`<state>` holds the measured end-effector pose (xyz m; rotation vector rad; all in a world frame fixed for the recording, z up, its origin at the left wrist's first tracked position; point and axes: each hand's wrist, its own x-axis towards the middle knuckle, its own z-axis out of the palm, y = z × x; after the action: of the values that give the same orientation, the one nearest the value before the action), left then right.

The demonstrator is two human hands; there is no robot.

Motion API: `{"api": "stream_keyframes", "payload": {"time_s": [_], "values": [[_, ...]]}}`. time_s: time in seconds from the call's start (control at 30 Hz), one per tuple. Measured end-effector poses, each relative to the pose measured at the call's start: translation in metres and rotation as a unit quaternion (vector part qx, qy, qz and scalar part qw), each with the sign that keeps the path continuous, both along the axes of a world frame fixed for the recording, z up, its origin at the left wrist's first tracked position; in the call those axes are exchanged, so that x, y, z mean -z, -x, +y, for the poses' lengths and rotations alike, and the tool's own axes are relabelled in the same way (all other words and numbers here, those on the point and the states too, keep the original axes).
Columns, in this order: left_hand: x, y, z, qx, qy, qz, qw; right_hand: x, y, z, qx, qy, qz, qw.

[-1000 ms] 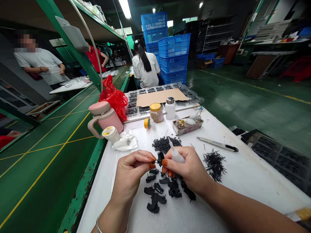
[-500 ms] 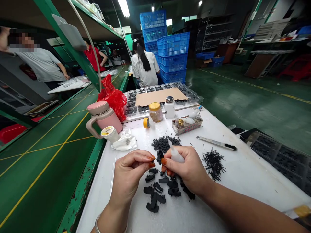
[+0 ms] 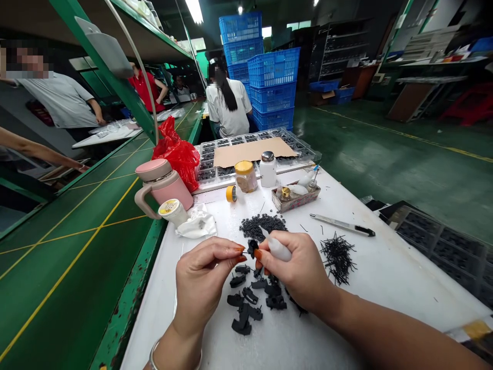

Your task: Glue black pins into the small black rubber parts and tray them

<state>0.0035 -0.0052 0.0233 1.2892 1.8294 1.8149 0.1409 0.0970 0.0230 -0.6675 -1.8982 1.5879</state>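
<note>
My left hand [image 3: 202, 280] is closed in a pinch on a thin black pin [image 3: 245, 252], whose end meets a small black plastic part [image 3: 252, 247]. The fingertips of my right hand [image 3: 304, 270] grip that part. Tucked in the same hand is a white squeeze bottle [image 3: 280, 250], its pointed nozzle tilted up and left. Below my hands lie several curved black plastic parts [image 3: 242, 321], some with pins sticking out. A heap of small black rings [image 3: 259, 226] lies beyond them, and loose black pins [image 3: 339, 259] are piled to the right.
On the white table [image 3: 389, 288] stand a pink mug [image 3: 169, 187], a yellow-lidded jar [image 3: 245, 177], a white bottle [image 3: 268, 169] and a small box [image 3: 296, 198]. A pen [image 3: 341, 224] lies right. Behind is a compartment tray [image 3: 208, 159]; a green conveyor [image 3: 77, 277] runs left.
The squeeze bottle has tipped further left in my right hand, and the black part has turned slightly. Another person's arm has come in at the left edge.
</note>
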Motion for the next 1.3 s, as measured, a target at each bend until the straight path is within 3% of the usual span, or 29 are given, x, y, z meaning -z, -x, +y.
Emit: {"api": "stream_keyframes", "payload": {"time_s": [0.2,0.3,0.43,0.63,0.97,1.3], "values": [[0.002,0.002,0.0,0.014,0.002,0.003,1.0,-0.003,0.003,0.003,-0.035,0.126,0.012,0.991],[0.006,0.003,0.001,0.022,0.008,-0.026,0.999,-0.003,0.002,0.004,-0.031,0.104,0.009,0.994],[0.014,0.006,0.004,0.05,0.008,-0.133,0.99,-0.003,-0.001,0.004,-0.024,0.039,0.003,0.999],[0.014,0.003,0.013,0.069,0.009,-0.267,0.961,-0.008,0.002,0.009,-0.062,0.19,0.011,0.98],[0.013,0.002,0.016,0.057,0.027,-0.324,0.944,-0.002,0.006,0.015,-0.093,0.304,0.042,0.947],[0.013,0.002,0.017,0.057,0.023,-0.319,0.946,-0.003,0.005,0.014,-0.087,0.278,0.036,0.956]]}}
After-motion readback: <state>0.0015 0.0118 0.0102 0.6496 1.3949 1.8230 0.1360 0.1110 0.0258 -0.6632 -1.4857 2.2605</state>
